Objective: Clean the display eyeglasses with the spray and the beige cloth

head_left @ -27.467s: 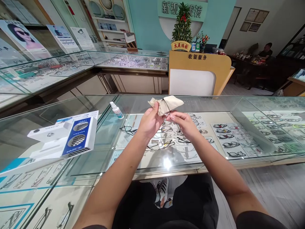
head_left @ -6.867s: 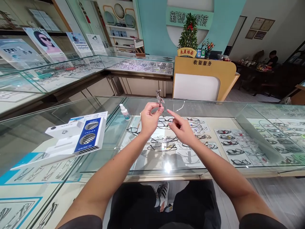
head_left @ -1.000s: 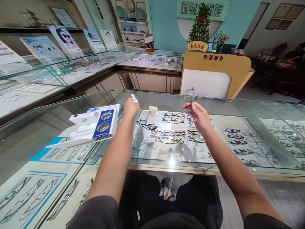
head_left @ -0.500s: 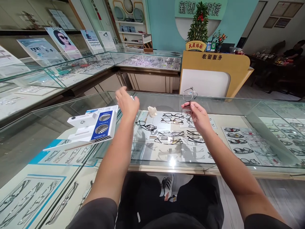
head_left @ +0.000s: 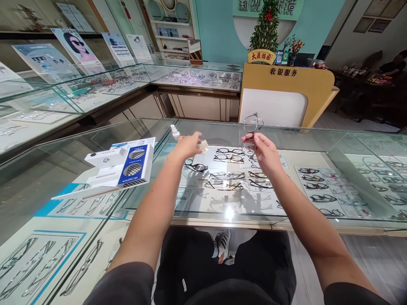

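1. Now the person sits at the near edge of the glass counter (head_left: 305, 142), both arms stretched over its top.
2. Their left hand (head_left: 188, 146) reaches toward the far edge, and its fingertips touch a small crumpled cloth (head_left: 203, 145) lying on the glass. The fingers cover part of the cloth, so I cannot tell whether they pinch it or only rest on it.
3. Their right hand (head_left: 265, 153) is closed around a pair of thin glasses (head_left: 252, 125), held up above the middle of the counter. One lens stands clear over the fingers. The other is half behind them, and the temples are hard to make out.
4. A little spray bottle (head_left: 174, 132) stands near the far edge, just left of the left hand.
5. A blue and white box (head_left: 127, 166) lies on the left part of the counter.
6. Under the glass lie rows of display frames (head_left: 227, 185), blurred by a bright reflection near the near edge.
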Motion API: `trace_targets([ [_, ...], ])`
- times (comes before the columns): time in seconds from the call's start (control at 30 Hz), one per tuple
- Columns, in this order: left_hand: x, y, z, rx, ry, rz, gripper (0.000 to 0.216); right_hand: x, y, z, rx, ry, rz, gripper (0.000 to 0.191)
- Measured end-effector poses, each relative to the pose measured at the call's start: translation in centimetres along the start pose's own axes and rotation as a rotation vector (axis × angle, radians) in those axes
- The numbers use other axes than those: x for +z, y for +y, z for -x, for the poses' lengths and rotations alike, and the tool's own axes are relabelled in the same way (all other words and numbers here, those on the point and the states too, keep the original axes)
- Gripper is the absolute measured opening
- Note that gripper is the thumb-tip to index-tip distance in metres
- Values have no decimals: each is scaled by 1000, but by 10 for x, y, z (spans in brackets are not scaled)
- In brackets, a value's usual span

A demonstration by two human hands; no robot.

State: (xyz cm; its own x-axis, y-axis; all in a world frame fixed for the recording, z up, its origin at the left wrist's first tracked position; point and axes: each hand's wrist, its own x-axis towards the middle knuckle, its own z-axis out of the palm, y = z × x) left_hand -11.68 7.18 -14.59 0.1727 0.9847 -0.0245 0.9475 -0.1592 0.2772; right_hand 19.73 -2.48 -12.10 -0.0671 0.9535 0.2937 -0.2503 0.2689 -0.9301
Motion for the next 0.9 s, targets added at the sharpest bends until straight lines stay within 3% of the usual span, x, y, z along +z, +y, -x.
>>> trace_targets([
  [0.2, 4, -7, -11, -73, 13, -23, 26, 1, -1, 1, 0, -8, -12, 36],
  [0.47, 4, -9, -13, -38, 134, 166, 39, 0, -2, 1, -5, -10, 8, 36],
  [0.53, 1, -7, -13, -28, 216, 381, 38, 0, -2, 1, -5, -7, 15, 37],
  [0.67, -7, 5, -8, -69, 375, 1114, 48, 0, -3, 0, -13, 4, 1, 37],
  [0.77, -13, 22, 0, -69, 313, 1475, 54, 0, -2, 0, -22, 3, -16, 36],
  [0.9, -13, 53, 12, -18, 205, 1638, 44, 1, 2, 2, -24, -31, 1, 33],
])
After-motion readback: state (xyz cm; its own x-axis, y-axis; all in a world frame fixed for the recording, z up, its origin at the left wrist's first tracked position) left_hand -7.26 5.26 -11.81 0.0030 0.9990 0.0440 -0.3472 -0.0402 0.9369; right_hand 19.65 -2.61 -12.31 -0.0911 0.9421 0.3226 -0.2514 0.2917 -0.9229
